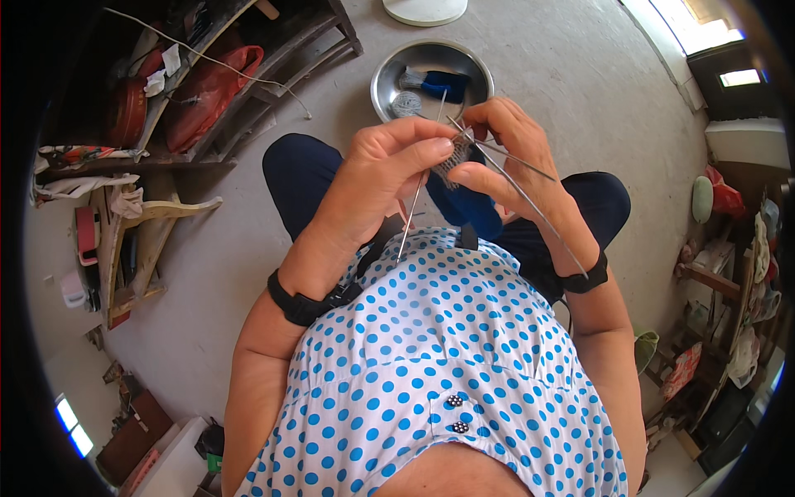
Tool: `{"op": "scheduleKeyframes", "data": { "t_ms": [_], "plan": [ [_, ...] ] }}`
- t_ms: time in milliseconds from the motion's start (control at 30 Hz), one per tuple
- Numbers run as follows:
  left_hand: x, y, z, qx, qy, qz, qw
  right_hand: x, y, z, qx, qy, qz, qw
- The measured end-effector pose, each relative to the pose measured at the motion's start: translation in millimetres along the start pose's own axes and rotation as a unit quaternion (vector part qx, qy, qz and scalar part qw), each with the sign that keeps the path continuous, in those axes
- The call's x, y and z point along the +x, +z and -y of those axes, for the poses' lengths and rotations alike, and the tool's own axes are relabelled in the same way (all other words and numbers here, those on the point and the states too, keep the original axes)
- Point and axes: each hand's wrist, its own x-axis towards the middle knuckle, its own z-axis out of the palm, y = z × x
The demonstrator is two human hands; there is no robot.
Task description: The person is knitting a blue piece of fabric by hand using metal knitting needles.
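Between my hands hangs a piece of knitting (455, 163), grey at the top and dark blue below, above my lap. My left hand (397, 152) pinches its grey edge and a thin metal knitting needle (411, 214) between thumb and fingers. My right hand (512, 155) is at the other side of the edge, its fingers bent around further metal needles (528, 202) that cross near the stitches. Beyond the hands, a steel basin (380, 74) on the floor holds a ball of grey yarn (407, 104) and another blue and grey knitted piece (448, 86).
A round white base (425, 11) stands on the floor past the basin. At the left are a dark wooden rack with a red plastic bag (214, 99) and a wooden stool lying on its side (155, 217). Cluttered shelves (714, 282) stand at the right.
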Motion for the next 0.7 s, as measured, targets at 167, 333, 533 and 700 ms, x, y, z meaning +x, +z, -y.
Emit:
{"op": "scheduleKeyframes", "data": {
  "t_ms": [167,333,533,700],
  "plan": [
    [1,-5,0,-0.026,0.006,0.001,1.0,-17,-6,-4,0.033,0.012,-0.014,0.999],
    [2,-2,-1,-0.016,-0.012,0.01,1.0,2,-4,9,-0.026,-0.077,-0.047,0.996],
    [2,8,-1,-0.01,-0.004,0.003,1.0,15,-3,11,-0.032,-0.141,-0.014,0.989],
    [0,5,-1,-0.004,-0.004,0.026,1.0,13,-4,7,-0.035,-0.108,0.011,0.993]
  ]
}}
